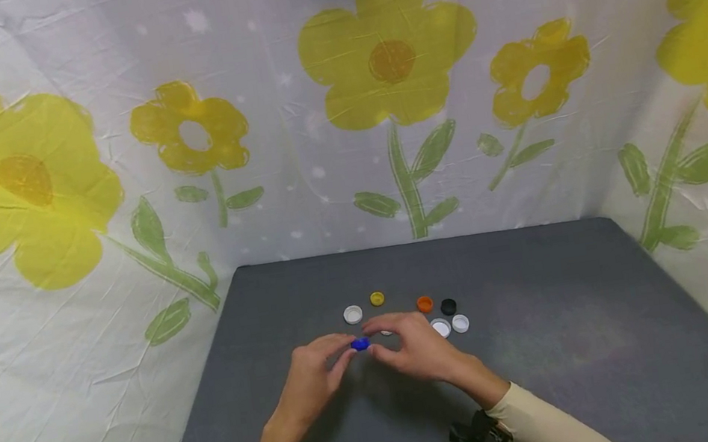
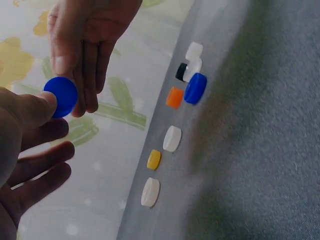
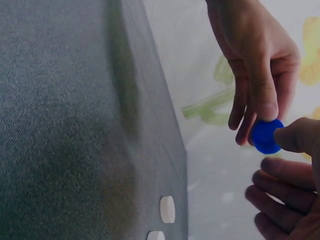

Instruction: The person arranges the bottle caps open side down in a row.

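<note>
A small round blue cap (image 1: 360, 343) is up off the table between both hands. My left hand (image 1: 310, 372) pinches it by its left side with thumb and index fingertips. In the left wrist view the left thumb lies over the face of the blue cap (image 2: 62, 96), its other fingers spread below. My right hand (image 1: 415, 347) faces it from the right, thumb tip at the cap's edge and index finger arched apart above. From the right wrist view, the right thumb (image 3: 292, 136) overlaps the cap's rim, and the remaining right fingers are spread loosely.
Behind the hands, several caps lie on the dark grey table (image 1: 581, 340): white (image 1: 353, 315), yellow (image 1: 377, 298), orange (image 1: 425, 305), black (image 1: 448, 306) and another white one (image 1: 460, 324). A larger blue-sided cap (image 2: 195, 88) lies near the orange one. A flowered curtain (image 1: 297, 206) hangs beyond the table.
</note>
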Demonstrator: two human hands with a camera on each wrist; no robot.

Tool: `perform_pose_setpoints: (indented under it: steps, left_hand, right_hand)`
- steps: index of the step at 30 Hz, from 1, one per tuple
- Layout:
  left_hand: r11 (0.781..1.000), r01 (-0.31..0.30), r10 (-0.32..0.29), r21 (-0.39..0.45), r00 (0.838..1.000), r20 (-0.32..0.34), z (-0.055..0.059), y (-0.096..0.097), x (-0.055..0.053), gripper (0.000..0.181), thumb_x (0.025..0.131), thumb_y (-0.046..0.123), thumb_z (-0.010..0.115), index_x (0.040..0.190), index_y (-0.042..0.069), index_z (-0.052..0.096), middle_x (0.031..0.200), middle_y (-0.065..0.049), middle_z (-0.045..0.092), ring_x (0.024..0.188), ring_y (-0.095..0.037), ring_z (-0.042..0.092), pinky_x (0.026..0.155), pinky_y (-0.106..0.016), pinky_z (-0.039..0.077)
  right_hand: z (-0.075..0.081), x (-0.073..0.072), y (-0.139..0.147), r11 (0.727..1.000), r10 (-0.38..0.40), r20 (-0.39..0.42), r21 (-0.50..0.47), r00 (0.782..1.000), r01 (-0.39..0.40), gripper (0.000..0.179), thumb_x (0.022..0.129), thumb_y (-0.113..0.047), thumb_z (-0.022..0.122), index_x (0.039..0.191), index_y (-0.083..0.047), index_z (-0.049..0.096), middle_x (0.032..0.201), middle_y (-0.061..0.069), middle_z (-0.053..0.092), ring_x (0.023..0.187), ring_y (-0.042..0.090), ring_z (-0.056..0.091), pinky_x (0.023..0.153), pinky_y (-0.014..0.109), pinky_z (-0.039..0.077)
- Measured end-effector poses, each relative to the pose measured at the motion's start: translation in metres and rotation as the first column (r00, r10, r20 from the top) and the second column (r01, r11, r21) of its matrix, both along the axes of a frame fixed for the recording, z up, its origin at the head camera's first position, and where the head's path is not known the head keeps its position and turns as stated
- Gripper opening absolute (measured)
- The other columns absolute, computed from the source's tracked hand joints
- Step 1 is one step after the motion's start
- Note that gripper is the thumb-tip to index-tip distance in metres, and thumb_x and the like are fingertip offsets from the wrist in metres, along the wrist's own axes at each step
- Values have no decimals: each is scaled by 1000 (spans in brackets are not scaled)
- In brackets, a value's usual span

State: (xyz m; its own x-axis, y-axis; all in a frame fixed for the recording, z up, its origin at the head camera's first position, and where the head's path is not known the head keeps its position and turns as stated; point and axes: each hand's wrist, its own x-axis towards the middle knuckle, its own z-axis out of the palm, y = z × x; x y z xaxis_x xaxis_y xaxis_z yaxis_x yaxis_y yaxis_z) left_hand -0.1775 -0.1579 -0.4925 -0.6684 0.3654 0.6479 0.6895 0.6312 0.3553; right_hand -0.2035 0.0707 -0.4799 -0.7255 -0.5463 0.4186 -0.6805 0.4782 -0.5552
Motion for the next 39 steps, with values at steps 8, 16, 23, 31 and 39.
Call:
perform_pose_setpoints:
  steps: [8, 16, 23, 31, 39]
  left_hand:
    - [980, -84, 27, 183, 955, 295, 3, -1, 4, 18, 89, 25, 77, 104, 15, 79, 99, 5, 78, 91, -7, 74, 81, -34, 59]
    - [936, -139, -64, 324, 838, 543, 7, -5, 7, 19, 90, 34, 76, 103, 21, 79, 98, 7, 77, 85, -7, 73, 79, -25, 58]
    - [919, -138, -144, 370, 755, 640, 12, -5, 7, 22, 91, 32, 75, 102, 14, 78, 96, -2, 78, 86, -19, 74, 78, -23, 57]
    - [932, -108, -124, 345, 801, 586, 16, -3, 9, 23, 90, 32, 76, 108, 18, 77, 103, 1, 77, 92, -17, 74, 83, -28, 58]
    - [983, 18, -77, 183, 944, 322, 24, -4, 13, 30, 87, 19, 79, 117, 15, 75, 113, 5, 75, 102, -14, 73, 87, -36, 58]
  right_hand:
    - [1, -2, 1, 999, 6, -188, -29, 982, -12, 38, 87, -24, 79, 123, -16, 71, 126, -1, 70, 122, 14, 63, 100, 38, 52]
    - [-2, -1, -1, 997, 39, -385, -49, 922, -63, 49, 80, -19, 85, 126, -12, 68, 128, 3, 69, 124, 22, 62, 106, 41, 47]
    - [-3, 3, -3, 997, 43, -410, -43, 911, -67, 47, 81, -18, 84, 126, -12, 69, 128, 2, 69, 123, 21, 63, 108, 42, 46]
    - [-3, 6, -3, 999, 26, -398, -27, 917, -40, 41, 85, -21, 81, 124, -13, 70, 126, 1, 70, 122, 18, 63, 107, 42, 47]
    - [-2, 10, -4, 997, 23, -304, -62, 952, -44, 38, 86, -23, 80, 122, -14, 71, 123, -2, 71, 120, 15, 64, 102, 40, 51]
